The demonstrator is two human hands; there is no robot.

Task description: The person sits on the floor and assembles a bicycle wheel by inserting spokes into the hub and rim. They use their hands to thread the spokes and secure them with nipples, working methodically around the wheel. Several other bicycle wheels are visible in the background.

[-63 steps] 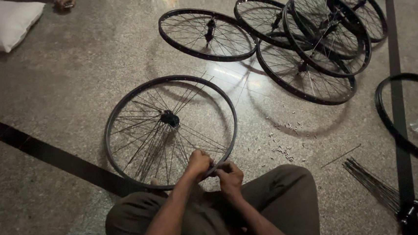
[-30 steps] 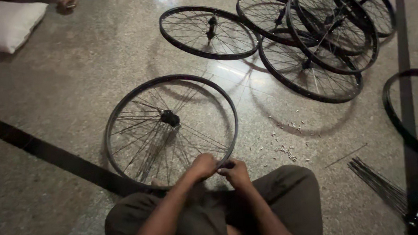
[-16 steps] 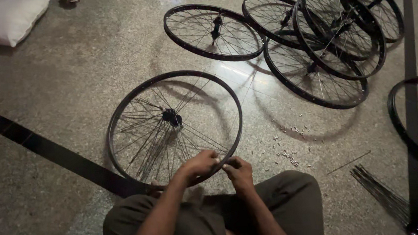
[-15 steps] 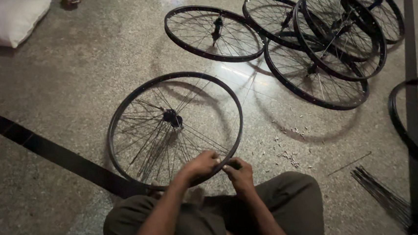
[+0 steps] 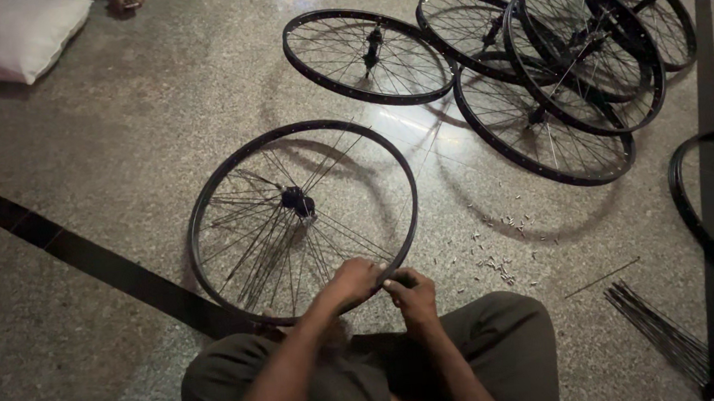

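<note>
While a person sits on a speckled stone floor [image 5: 118, 142], a black bicycle wheel [image 5: 304, 221] lies flat in front of their knees, its hub [image 5: 297, 200] near the middle and thin spokes fanning out to the rim. Both hands meet at the near edge of that rim. Their left hand [image 5: 354, 280] curls over the rim with fingers closed around it. Just beside it, the right hand [image 5: 411, 293] pinches something small at the rim between thumb and fingertips; what it grips is too small to tell. Olive trousers [image 5: 501, 341] cover the person's folded legs at the bottom of the view.

Beyond the wheel, a pile of finished wheels [image 5: 557, 69] overlaps at the upper right, with one more wheel [image 5: 366, 56] lying alone beside them. Small metal bits [image 5: 502, 245] are scattered on the floor to the right. A bundle of loose spokes [image 5: 668, 338] lies at the lower right, a bare rim [image 5: 701, 210] at the right edge, and a white pillow [image 5: 10, 36] at the upper left.
</note>
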